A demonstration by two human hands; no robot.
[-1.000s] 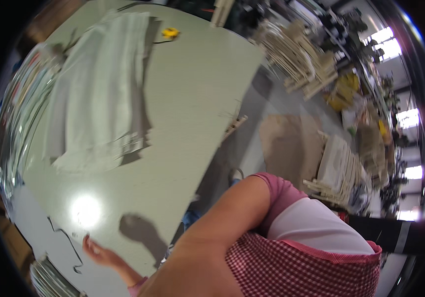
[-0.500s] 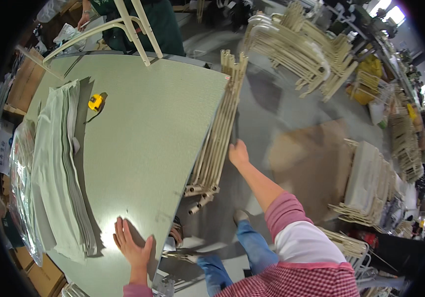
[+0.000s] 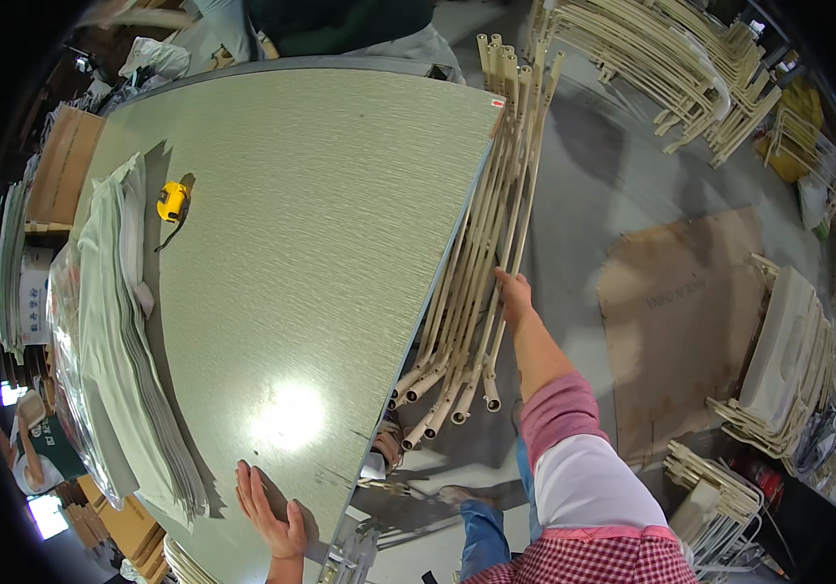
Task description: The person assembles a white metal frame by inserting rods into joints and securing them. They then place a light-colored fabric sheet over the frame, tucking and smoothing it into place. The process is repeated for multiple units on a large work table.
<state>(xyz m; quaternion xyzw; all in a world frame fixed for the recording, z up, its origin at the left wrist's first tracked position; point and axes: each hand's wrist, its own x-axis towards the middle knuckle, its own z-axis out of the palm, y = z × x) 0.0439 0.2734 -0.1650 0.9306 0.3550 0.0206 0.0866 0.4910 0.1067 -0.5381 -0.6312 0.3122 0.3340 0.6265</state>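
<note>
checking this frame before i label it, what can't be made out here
Head view only:
- Right hand on the cream metal frames: its fingers wrap behind a tube, so the grip is hidden.
- Left hand flat on the table: its wrist is cut off by the lower edge.
- Small yellow tool: too small to identify.
- Person at the table's far end: cut off by the top rim.

The scene is brightly and evenly lit from overhead. A white glare patch sits on the pale green surface [image 3: 321, 243] near its lower edge. Soft shadows fall beside the stack of sheets [image 3: 111, 331] and under the left hand [image 3: 272, 511]. Fisheye distortion bends the surface's edges, and a black rim rings the frame. The centre is sharp; detail at the rim smears and darkens.
</note>
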